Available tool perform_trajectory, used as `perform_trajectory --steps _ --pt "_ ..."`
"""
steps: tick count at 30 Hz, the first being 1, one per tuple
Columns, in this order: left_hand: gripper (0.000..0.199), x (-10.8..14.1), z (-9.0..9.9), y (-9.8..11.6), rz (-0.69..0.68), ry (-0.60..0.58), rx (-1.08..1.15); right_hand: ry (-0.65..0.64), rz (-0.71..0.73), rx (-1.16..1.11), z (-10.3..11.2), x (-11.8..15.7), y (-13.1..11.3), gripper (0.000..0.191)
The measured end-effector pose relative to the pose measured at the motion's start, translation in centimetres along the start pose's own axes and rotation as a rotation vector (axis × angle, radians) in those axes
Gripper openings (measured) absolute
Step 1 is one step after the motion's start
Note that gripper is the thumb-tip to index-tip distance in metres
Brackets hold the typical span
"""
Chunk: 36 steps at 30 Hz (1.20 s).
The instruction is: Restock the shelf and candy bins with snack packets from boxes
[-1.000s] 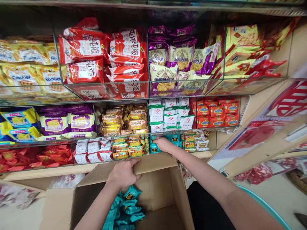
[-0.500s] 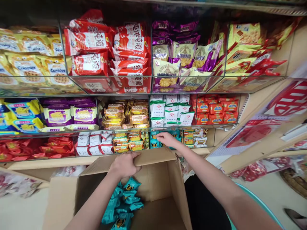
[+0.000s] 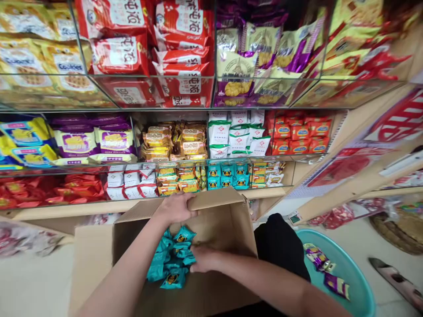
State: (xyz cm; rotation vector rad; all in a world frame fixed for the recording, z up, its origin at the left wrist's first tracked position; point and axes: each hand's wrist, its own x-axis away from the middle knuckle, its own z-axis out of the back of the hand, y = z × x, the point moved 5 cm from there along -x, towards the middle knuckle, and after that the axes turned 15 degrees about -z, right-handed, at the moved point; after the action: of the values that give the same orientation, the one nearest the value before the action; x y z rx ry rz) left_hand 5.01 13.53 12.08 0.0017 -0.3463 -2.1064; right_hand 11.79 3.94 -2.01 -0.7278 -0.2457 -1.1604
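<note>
My left hand is closed over the upper edge of an open cardboard box, fingers wrapped round a flap. Inside the box, small teal snack packets lie piled against the left side. My right hand reaches in beside the pile, thumb and fingers apart at the packets' right edge. I see no packet held in it. Matching teal packets stand in rows in a bottom shelf compartment behind the box.
Glass-fronted shelves hold red packs, purple cookie packs, white-green packets and small red-orange packets. At the right, a teal basin with a few purple packs stands on the floor near a slipper.
My right hand has moved from the teal packets on the shelf down into the box. My left hand stays on the flap. The view has tilted down, showing more of the basin.
</note>
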Motion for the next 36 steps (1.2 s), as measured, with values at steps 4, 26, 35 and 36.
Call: perform_trajectory --steps 4,26,35,36 --pt "0.063 -0.1 -0.1 -0.3 -0.001 0.033 -0.004 0.023 -0.155 0.112 -3.8 -3.2 0.4 0.044" --pt "0.036 4.8 -2.2 10.6 0.061 0.687 0.755 0.358 0.120 -1.463 10.5 12.5 6.3 0.034" --pt "0.035 4.5 -2.2 11.0 0.115 0.759 0.453 0.775 -0.078 -1.269 10.1 12.0 7.9 0.039" --pt "0.035 4.4 -2.1 11.1 0.098 0.742 0.409 0.749 -0.071 -1.282 10.1 11.9 7.9 0.037"
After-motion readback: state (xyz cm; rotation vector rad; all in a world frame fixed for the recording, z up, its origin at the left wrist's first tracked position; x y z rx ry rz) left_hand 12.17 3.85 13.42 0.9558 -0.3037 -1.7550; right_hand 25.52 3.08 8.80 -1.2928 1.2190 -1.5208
